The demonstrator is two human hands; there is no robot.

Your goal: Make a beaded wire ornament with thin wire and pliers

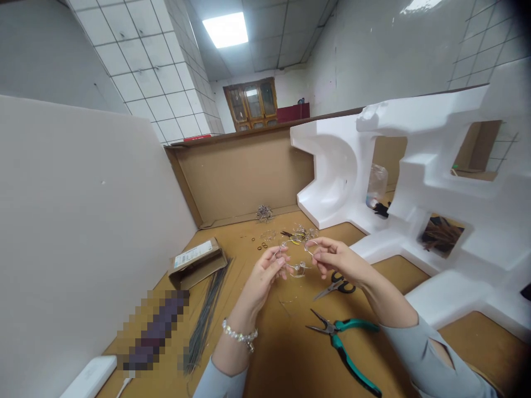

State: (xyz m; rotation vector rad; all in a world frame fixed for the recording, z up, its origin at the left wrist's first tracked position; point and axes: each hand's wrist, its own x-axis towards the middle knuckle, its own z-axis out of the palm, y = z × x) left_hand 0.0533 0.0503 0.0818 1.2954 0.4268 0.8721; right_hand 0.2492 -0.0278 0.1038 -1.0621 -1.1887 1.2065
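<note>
A thin silvery wire piece with clear beads (299, 268) is held in a loose loop above the table. My left hand (264, 272) is closed in a pinch on its left side, with a bead bracelet on the wrist. On the other side my right hand (337, 257) pinches the wire between thumb and fingers. Scissors with black handles (342, 283) lie just below my right hand. Nearer to me are long-nose pliers with teal handles (339, 337), their jaws apart. Beyond my hands is a small pile of clear beaded wire pieces (306, 231).
Yellow-handled pliers (295, 239) lie by the beaded pieces, with small dark rings (263, 246) and a wire heap (264, 213) near the back. Left are a cardboard box (198, 264), straight wires (207, 315) and a white power bank (89, 378). White foam (332, 188) borders the right.
</note>
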